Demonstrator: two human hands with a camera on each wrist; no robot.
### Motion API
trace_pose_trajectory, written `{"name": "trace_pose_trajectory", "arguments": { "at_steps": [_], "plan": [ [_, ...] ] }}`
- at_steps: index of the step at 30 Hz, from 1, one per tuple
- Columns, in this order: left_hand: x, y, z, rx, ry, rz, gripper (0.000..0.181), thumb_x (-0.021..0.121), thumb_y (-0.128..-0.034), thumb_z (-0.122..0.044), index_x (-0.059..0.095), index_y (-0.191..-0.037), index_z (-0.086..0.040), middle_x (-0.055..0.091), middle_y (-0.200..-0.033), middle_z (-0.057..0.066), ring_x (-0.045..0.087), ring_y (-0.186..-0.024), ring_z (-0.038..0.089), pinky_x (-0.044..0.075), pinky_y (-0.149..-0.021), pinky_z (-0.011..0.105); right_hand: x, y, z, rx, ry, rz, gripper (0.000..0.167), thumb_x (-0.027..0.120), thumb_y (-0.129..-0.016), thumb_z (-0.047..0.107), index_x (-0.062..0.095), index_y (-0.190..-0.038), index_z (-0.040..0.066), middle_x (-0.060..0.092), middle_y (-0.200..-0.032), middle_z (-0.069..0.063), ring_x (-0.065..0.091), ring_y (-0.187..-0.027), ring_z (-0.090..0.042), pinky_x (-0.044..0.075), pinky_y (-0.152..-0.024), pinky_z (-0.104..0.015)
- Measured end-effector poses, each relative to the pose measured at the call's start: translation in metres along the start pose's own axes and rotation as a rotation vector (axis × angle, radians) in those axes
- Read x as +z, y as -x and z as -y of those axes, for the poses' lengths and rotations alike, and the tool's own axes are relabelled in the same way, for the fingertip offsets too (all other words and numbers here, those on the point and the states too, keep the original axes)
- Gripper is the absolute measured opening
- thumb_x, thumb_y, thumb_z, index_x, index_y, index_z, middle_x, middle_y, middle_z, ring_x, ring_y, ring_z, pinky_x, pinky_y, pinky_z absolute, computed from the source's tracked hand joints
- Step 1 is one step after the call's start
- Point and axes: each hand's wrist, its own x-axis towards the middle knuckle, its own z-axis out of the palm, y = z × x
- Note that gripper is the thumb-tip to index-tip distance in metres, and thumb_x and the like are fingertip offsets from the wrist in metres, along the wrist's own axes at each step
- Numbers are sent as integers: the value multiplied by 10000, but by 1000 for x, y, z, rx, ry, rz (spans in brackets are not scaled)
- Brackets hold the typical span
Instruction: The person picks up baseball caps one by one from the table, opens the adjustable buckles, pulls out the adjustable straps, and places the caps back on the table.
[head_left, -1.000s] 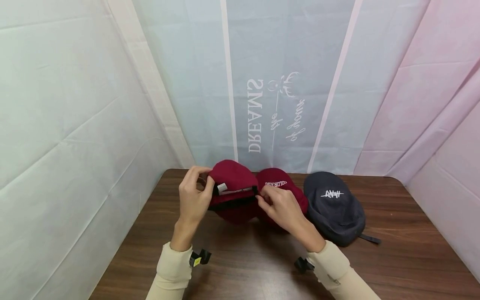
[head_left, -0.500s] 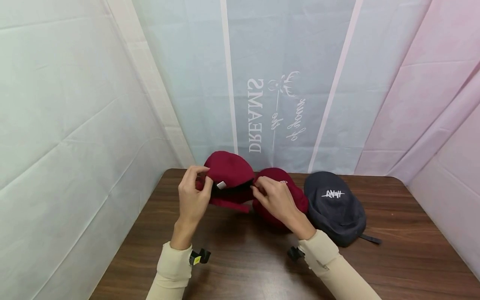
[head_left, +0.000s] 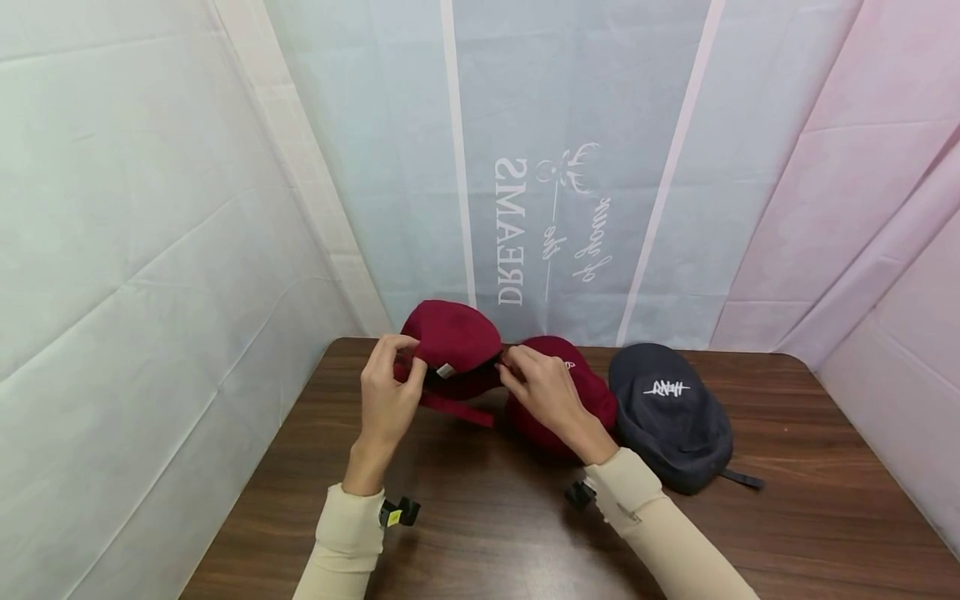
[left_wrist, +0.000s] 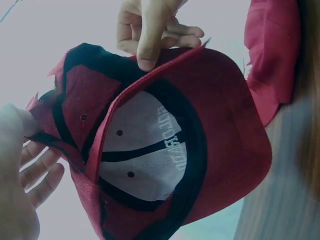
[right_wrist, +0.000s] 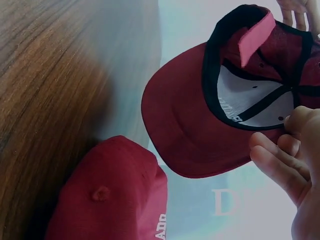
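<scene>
A maroon baseball cap (head_left: 453,333) is held off the table between my two hands. My left hand (head_left: 387,387) pinches its rim on the left side, near a small white tag (head_left: 446,371). My right hand (head_left: 547,387) pinches the rim on the right. A loose maroon strap (head_left: 459,411) hangs below the cap in the head view. In the left wrist view, the grey-white inner front panel (left_wrist: 142,170) with reversed lettering and the brim (left_wrist: 230,140) show. The right wrist view shows the cap's inside and the strap's free end (right_wrist: 256,40).
A second maroon cap (head_left: 588,392) lies on the brown wooden table (head_left: 480,533), partly behind my right hand. Beside it on the right lies a dark grey cap (head_left: 667,417) with white lettering and a strap. Fabric walls enclose the back and sides.
The maroon cap has risen and shifted left, tilting so its strap now hangs free below. My right hand has moved left with it; my left hand has barely moved.
</scene>
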Motion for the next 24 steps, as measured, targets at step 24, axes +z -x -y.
{"name": "trace_pose_trajectory", "arguments": {
  "at_steps": [24],
  "plan": [
    [3,18,22,-15,-41,173,163,669,-919,87,666,-1037,-24,674,-1031,99,608,-875,217,490,-776,246,23,-9,-21,105,95,119,113,765,-946,97,675,-892,139,649,-781,-1,597,-634,-161,510,-569,-329]
  ]
}}
